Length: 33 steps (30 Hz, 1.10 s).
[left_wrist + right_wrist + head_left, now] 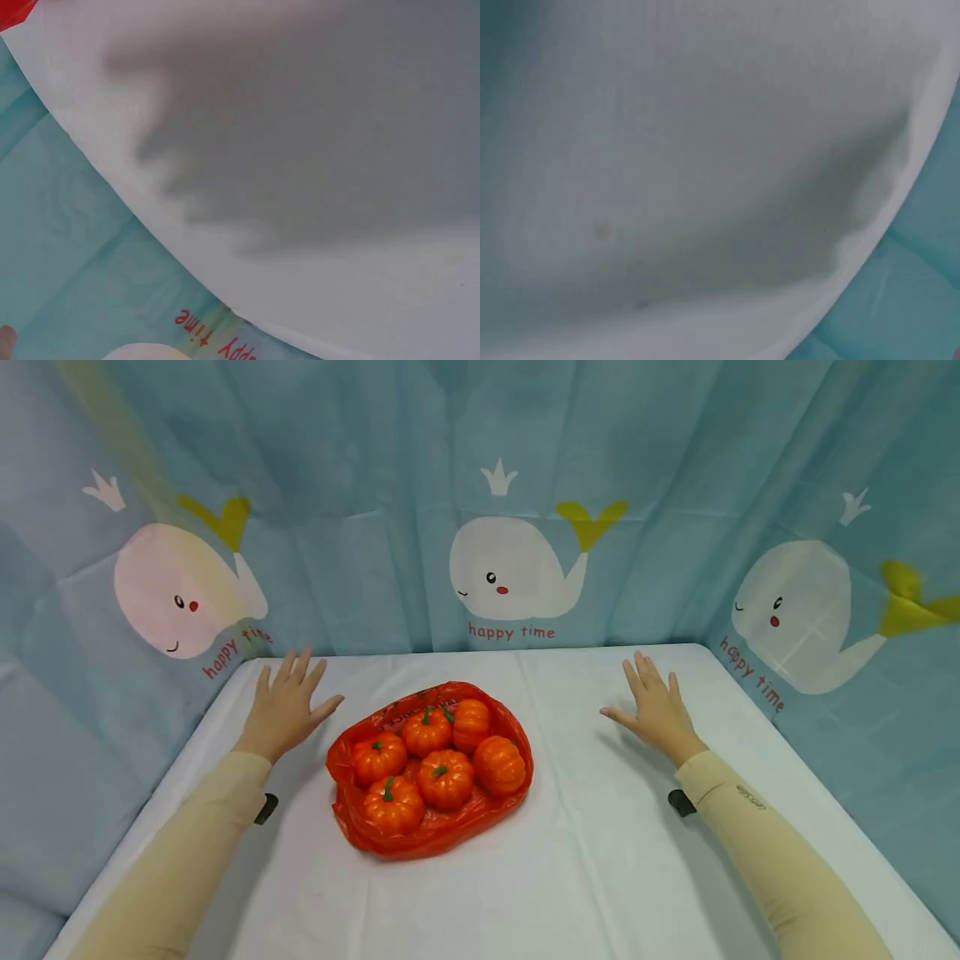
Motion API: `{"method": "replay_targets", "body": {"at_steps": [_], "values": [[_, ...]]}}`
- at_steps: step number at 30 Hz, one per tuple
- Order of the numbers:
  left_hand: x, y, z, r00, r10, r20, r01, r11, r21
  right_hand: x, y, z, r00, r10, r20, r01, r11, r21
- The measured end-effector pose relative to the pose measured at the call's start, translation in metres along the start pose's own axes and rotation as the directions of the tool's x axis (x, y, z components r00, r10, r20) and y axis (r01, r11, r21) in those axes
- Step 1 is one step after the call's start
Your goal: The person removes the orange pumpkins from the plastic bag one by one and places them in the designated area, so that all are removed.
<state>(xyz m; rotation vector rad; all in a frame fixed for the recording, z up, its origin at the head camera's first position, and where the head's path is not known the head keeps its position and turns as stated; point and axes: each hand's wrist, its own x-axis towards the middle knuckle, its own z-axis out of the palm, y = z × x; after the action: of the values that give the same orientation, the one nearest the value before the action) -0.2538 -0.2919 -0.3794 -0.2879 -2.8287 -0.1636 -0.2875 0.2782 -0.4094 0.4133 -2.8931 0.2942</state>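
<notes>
In the head view a red plastic bag (435, 845) lies on the white table with its mouth spread wide. Several small orange pumpkins (446, 779) with green stems sit inside it. To the left of the bag my left hand (285, 708) hovers over the table, fingers spread, holding nothing. On the other side, farther from the bag, my right hand (656, 710) is held up with its fingers extended and nothing in it. The left wrist view catches a corner of the red bag (15, 10) and the hand's shadow. Only table, shadow and curtain fill most of the right wrist view.
A white cloth covers the table (570, 877). Blue-green curtains (360, 577) printed with whales hang along its back and both sides. A small dark device (266, 808) is at the left wrist, and another dark device (682, 802) at the right.
</notes>
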Motion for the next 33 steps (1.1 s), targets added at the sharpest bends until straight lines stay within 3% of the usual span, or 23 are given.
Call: {"method": "replay_targets", "body": {"at_steps": [8, 14, 22, 33], "values": [[-0.008, 0.003, -0.001, 0.996, -0.027, 0.081, 0.032, 0.998, -0.056, -0.004, -0.009, 0.005, 0.999, -0.047, 0.008, 0.047, 0.999, -0.019], [-0.014, 0.004, -0.003, 0.997, -0.029, 0.072, 0.036, 0.995, -0.094, -0.007, -0.017, 0.007, 0.998, -0.056, -0.015, 0.055, 0.998, -0.011], [-0.021, 0.005, -0.002, 0.996, -0.049, 0.069, 0.057, 0.992, -0.111, -0.012, -0.026, 0.007, 0.999, -0.052, -0.015, 0.053, 0.995, 0.085], [-0.026, 0.014, -0.005, 0.991, -0.086, 0.103, 0.103, 0.979, -0.176, -0.021, -0.039, 0.008, 0.998, -0.061, -0.012, 0.062, 0.987, 0.148]]}}
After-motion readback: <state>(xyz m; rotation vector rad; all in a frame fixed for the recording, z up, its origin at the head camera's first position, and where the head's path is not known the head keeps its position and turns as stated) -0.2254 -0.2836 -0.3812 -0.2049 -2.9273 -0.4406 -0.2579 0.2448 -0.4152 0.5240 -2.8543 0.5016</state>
